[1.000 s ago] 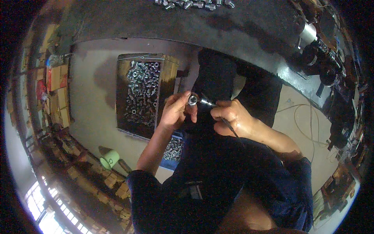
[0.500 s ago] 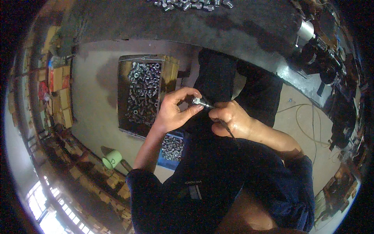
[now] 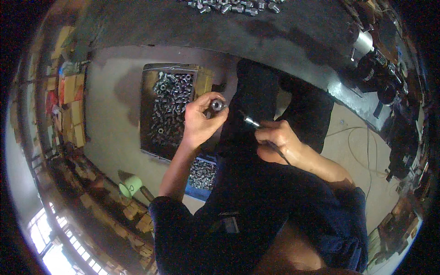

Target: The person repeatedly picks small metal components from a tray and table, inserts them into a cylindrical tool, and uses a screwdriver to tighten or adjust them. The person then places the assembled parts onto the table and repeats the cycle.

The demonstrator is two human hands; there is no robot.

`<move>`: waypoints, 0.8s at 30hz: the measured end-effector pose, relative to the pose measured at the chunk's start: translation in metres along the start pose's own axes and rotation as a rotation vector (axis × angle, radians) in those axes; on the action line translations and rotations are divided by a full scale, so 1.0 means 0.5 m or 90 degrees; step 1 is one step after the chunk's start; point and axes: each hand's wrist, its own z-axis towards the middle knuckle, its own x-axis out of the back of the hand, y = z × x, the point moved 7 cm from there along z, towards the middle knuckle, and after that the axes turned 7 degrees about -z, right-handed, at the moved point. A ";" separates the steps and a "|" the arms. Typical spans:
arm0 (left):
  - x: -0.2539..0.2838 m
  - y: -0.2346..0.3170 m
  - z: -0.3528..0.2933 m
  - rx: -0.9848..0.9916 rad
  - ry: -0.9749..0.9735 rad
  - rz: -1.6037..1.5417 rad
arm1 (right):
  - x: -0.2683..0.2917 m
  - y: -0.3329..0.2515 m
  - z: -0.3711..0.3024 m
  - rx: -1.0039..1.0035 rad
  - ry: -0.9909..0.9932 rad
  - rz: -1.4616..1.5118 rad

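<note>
Left hand pinching a fitting between thumb and fingers; right hand curled round a tool, its fingers bent in on the handle. Largest item: dark desk, across the top of view, far side from the person. Next, box, left of the legs and below the desk edge, heaped with metal parts. Blue tray just beside the box, on the person's side, full of smaller parts. Green cup further left, well apart from both hands. Loose pile of metal fittings on the desk, cut by top edge of view. Tool: silver tip aimed up-left toward the fitting, not touching; dark cord trailing back past the right hand. Fitting: above the lap, near the box, round hole facing the camera.
</note>
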 end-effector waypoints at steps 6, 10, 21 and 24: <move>0.010 0.024 0.005 -0.137 0.039 0.423 | 0.045 -0.069 -0.004 0.131 0.068 0.058; 0.004 0.024 0.005 -0.176 0.035 0.403 | 0.039 -0.074 -0.003 0.132 0.061 0.075; -0.010 0.047 -0.008 -0.229 0.017 0.450 | 0.040 -0.068 0.003 0.091 0.033 0.088; -0.036 0.049 -0.011 -0.232 -0.016 0.472 | 0.032 -0.051 0.022 0.081 0.021 0.079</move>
